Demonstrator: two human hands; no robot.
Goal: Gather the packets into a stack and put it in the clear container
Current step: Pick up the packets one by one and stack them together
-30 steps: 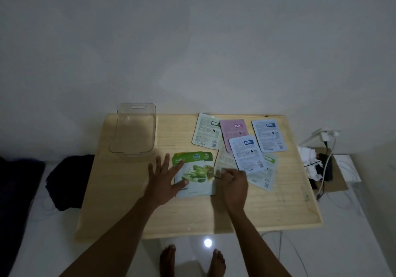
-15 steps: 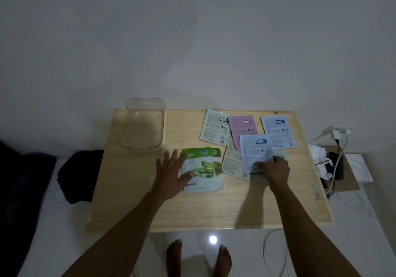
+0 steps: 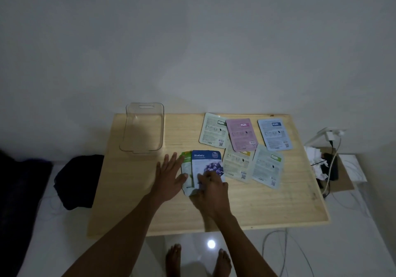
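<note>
Standing empty at the table's far left, the container is well apart from the packets. Left hand lies flat, fingers spread, beside the green packet. Right hand presses the blueberry packet down onto the green one, fingers curled at its near edge. Five more packets lie face-down to the right.

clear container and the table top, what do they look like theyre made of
Clear container: looks like rigid transparent plastic, glossy; the wood grain shows through its walls, and a handle slot is cut in the far rim. Table top: pale wood or wood-look board with a matte finish; faint grain lines run across it, though dim light leaves veneer or solid open.
</note>
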